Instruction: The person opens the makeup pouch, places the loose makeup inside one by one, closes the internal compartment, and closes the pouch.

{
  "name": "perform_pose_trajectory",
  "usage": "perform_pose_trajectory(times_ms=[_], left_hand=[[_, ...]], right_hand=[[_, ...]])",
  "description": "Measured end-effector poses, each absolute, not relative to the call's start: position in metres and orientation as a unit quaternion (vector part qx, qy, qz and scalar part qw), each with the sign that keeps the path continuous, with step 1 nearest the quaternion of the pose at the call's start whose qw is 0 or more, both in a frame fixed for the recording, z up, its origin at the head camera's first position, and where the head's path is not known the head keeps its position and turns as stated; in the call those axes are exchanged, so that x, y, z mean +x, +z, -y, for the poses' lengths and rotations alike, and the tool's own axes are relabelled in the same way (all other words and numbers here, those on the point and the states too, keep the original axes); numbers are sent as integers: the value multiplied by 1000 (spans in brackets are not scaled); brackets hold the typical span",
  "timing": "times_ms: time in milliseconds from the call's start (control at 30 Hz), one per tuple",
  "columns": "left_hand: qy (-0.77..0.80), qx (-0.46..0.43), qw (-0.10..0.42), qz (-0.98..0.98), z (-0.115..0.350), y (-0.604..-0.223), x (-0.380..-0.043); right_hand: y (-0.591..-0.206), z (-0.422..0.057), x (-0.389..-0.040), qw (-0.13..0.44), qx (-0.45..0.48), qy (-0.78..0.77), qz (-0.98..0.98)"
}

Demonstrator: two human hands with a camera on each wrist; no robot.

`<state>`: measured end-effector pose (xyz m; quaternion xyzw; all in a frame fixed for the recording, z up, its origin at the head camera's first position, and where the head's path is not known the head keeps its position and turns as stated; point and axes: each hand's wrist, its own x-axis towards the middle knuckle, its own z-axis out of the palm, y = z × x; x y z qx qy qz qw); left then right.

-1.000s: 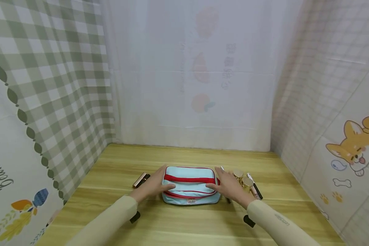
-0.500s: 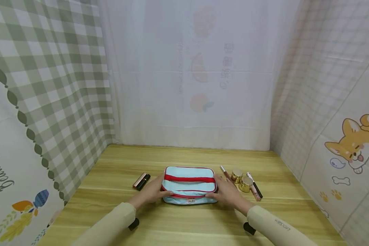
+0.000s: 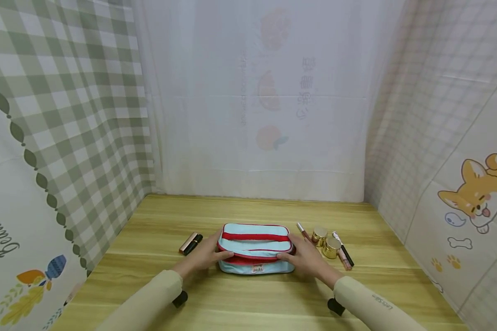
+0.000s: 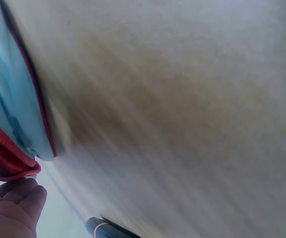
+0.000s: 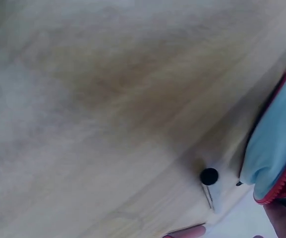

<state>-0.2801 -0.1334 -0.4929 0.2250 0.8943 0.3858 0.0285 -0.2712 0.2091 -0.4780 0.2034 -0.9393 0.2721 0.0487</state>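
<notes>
A light-blue cosmetic bag [image 3: 254, 229] with red piping and a red strap handle lies on the wooden table. Its zipper is undone along the front, where red lining shows in a gap under the raised lid. My left hand [image 3: 205, 253] grips the lid's left front corner, thumb on the front edge; my right hand [image 3: 309, 259] does likewise at the right corner. The left wrist view shows the fingertips [image 4: 26, 191] against the lid's red zipper edge. In the right wrist view, fingers [image 5: 283, 220] sit by the zipper corner. The bag's inside is mostly hidden.
Left of the bag lie two lipstick-like tubes [image 3: 190, 244], rose gold and black. To the right are two gold-lidded jars [image 3: 331, 248], a slim tube with a silvery end [image 3: 304, 232], and a black-and-white pen [image 3: 343, 249] beside a pinkish tube [image 3: 344, 260]. Curtains surround the table.
The lid's front edge has lifted, widening the red gap at the front. Both hands shifted slightly along the bag's sides and now hold the lid's corners.
</notes>
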Motion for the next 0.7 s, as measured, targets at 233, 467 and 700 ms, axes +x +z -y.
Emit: perform_pose_trajectory(times_ms=[233, 467, 700], left_hand=[[421, 163, 31, -892, 132, -475, -280], [446, 110, 27, -888, 127, -462, -287], [485, 77, 20, -871, 128, -456, -296]], right_hand=[[-463, -207, -272, 33, 156, 318, 935], [-454, -206, -276, 26, 105, 369, 923], [-444, -206, -283, 30, 54, 425, 903]])
